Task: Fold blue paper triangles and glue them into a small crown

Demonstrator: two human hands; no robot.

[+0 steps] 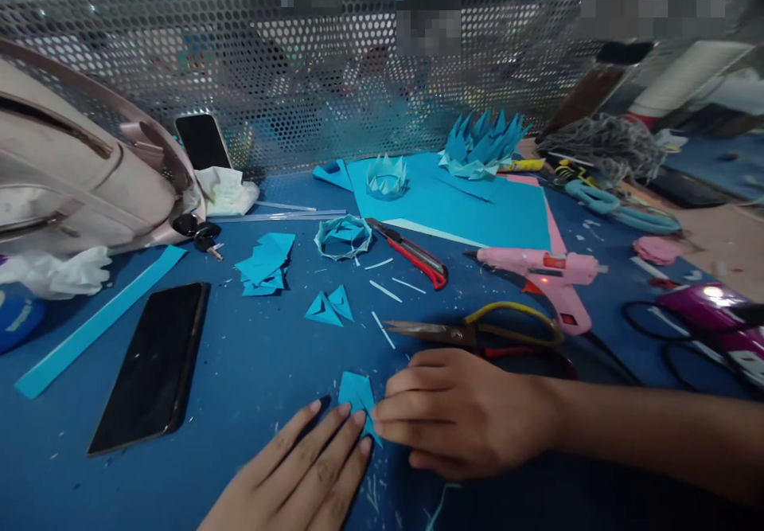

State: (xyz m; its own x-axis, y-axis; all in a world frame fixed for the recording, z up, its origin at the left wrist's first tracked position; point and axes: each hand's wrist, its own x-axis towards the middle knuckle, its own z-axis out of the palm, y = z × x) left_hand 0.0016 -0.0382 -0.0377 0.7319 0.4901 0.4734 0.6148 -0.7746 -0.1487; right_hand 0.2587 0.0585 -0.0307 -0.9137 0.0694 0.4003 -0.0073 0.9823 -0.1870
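A small piece of blue paper [356, 390], partly folded, lies on the blue table in front of me. My left hand [304, 467] rests flat with fingers stretched out, its fingertips pressing the paper's lower left edge. From the right, my right hand [471, 415] has its fingers bent together at the paper's right edge, covering part of it. Just beyond are two folded blue triangles [330, 306] and a pile of cut blue paper pieces [266, 266]. Scissors [459, 333] with yellow and red handles lie right behind my right hand.
A pink glue gun [549, 272] and a red utility knife [411, 252] lie beyond the scissors. Paper rings [343, 238] and a spiky blue paper flower [481, 145] stand farther back. At left are a phone [152, 364], a blue paper strip [101, 320] and a pale bag [77, 157].
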